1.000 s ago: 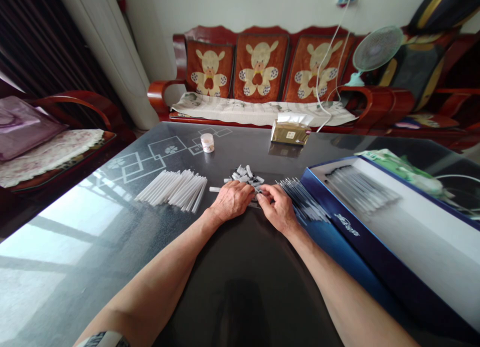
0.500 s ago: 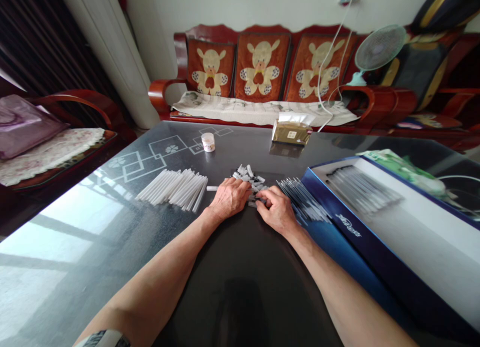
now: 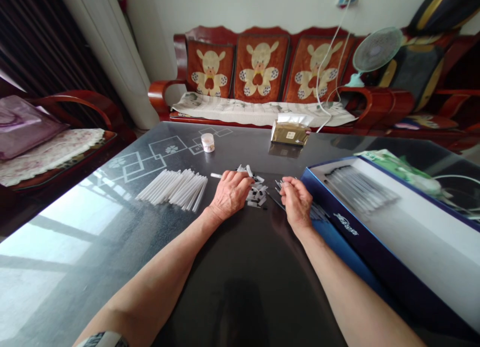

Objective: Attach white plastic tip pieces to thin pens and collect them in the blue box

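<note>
My left hand (image 3: 233,192) is closed around a white pen barrel (image 3: 215,175), whose end sticks out to the left past the knuckles. Just right of its fingertips lies a loose pile of small white and black pen caps (image 3: 256,193). My right hand (image 3: 296,199) pinches with thumb and forefinger at the tip ends of the pen refills (image 3: 318,212), seemingly on one; the palm covers much of that bundle. One dark refill (image 3: 275,201) slants out between the caps and this hand. A row of white pen barrels (image 3: 174,188) lies left of my left hand.
A blue-edged white box (image 3: 416,237) at the right contains a bundle of thin clear sticks (image 3: 362,189). Behind it lies a green plastic package (image 3: 401,169). Farther back on the dark table stand a small white cup (image 3: 207,142) and a tissue pack (image 3: 290,133).
My right hand has moved right from the caps to the refills. My left hand has stayed near the caps, and the barrel end in it has tilted and risen slightly.
</note>
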Available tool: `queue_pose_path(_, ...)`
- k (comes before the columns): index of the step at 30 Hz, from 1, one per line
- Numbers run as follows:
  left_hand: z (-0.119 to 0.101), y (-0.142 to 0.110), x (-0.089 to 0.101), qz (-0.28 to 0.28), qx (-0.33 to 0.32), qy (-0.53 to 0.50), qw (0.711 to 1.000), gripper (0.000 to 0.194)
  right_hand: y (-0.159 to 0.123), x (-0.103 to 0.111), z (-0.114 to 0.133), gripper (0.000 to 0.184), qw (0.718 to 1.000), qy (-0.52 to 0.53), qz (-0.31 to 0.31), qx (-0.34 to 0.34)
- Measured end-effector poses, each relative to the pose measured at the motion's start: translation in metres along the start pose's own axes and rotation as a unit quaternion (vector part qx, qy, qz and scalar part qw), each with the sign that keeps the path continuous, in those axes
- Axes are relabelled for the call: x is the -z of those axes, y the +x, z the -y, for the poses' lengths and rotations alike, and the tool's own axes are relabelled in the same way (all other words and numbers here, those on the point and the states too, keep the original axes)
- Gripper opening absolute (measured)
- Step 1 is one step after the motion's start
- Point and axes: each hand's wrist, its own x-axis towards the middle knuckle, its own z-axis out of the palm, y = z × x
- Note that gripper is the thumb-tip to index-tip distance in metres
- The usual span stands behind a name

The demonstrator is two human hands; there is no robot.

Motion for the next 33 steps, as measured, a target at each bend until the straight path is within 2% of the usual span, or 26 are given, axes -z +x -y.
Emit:
queue_pose_path(2, -0.002, 0.002, 0.006, -0.025, -0.004, 0.003, 1.000, 0.023, 0.002, 0.001, 0.001, 0.029, 0.999, 0.026, -0.014, -0.030)
queue_pose_path(4, -0.004, 0.003, 0.009, -0.019, -0.016, -0.001, 1.000, 0.023, 0.000, 0.001, 0.005, 0.030, 0.999, 0.039, 0.008, -0.037)
queue_pose_path(9, -0.006, 0.001, 0.004, 0.012, -0.035, -0.011, 0.999, 0.026, -0.015, -0.005, 0.021, 0.029, 0.991, 0.004, 0.136, 0.018)
queue_pose_path(13, -0.007, -0.001, 0.001, 0.025, -0.031, -0.011, 0.999, 0.028, -0.022, -0.010, 0.026, 0.023, 0.984, -0.041, 0.164, 0.060)
queue_pose_path(16, -0.006, -0.003, 0.002, 0.037, -0.015, 0.000, 0.999, 0.030, -0.017, -0.008, 0.022, 0.024, 0.989, -0.042, 0.133, 0.050)
queue_pose_path(19, -0.003, -0.004, 0.002, 0.042, 0.023, 0.017, 0.999, 0.033, -0.006, -0.002, 0.016, 0.027, 0.998, -0.020, 0.052, -0.001)
queue_pose_path(20, -0.001, -0.005, 0.001, 0.041, 0.040, 0.025, 0.998, 0.033, -0.003, -0.001, 0.015, 0.027, 0.999, -0.023, 0.023, -0.001)
queue_pose_path(22, 0.001, -0.006, -0.001, 0.040, 0.068, 0.041, 0.996, 0.035, -0.002, 0.001, 0.016, 0.026, 0.996, -0.069, -0.012, 0.063)
queue_pose_path(24, 0.002, -0.007, -0.003, 0.040, 0.078, 0.051, 0.995, 0.036, -0.006, -0.001, 0.020, 0.029, 0.971, -0.151, 0.001, 0.184)
queue_pose_path(26, 0.002, -0.007, -0.004, 0.041, 0.067, 0.051, 0.996, 0.036, -0.014, -0.005, 0.026, 0.032, 0.926, -0.237, 0.064, 0.286)
queue_pose_path(27, 0.001, -0.007, -0.005, 0.042, 0.057, 0.048, 0.996, 0.035, -0.018, -0.008, 0.028, 0.031, 0.904, -0.270, 0.107, 0.313)
queue_pose_path(29, 0.000, -0.007, -0.005, 0.048, 0.036, 0.037, 0.998, 0.034, -0.025, -0.011, 0.030, 0.028, 0.878, -0.305, 0.170, 0.326)
queue_pose_path(31, 0.001, -0.008, -0.006, 0.054, 0.020, 0.028, 0.998, 0.034, -0.025, -0.010, 0.030, 0.026, 0.875, -0.316, 0.195, 0.310)
queue_pose_path(33, 0.003, -0.008, -0.007, 0.055, 0.019, 0.029, 0.998, 0.033, -0.020, -0.005, 0.029, 0.025, 0.878, -0.331, 0.196, 0.287)
